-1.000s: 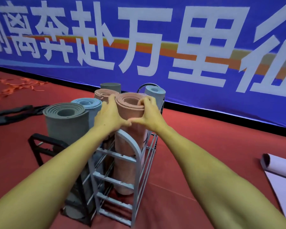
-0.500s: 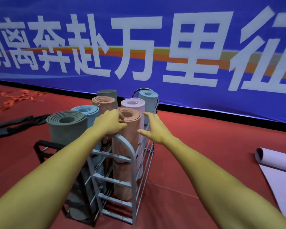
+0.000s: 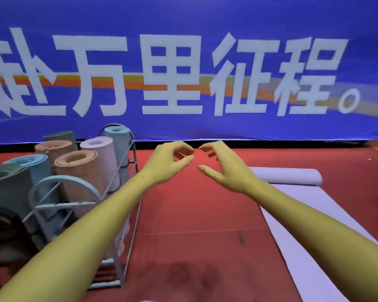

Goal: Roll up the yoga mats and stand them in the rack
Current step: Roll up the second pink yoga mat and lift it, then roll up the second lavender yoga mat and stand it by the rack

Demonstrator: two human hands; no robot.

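A grey metal rack (image 3: 61,182) stands at the left with several rolled mats upright in it: an orange mat (image 3: 81,164) at the front, a lilac mat (image 3: 100,149) behind it, a light blue mat (image 3: 118,136) at the back, a grey mat (image 3: 7,182) at the far left. My left hand (image 3: 168,160) and my right hand (image 3: 223,164) hover over the red floor to the right of the rack, fingers loosely curled, holding nothing. A lilac mat (image 3: 292,214) lies partly rolled on the floor at the right.
A big blue banner (image 3: 183,73) with white characters covers the wall behind. Red carpet (image 3: 194,225) runs between the rack and the lilac floor mat. A black frame (image 3: 2,227) stands by the rack's left side.
Both hands have let go of the orange mat, which now stands in the rack, and moved right over the floor. My view has turned right toward the lilac floor mat.
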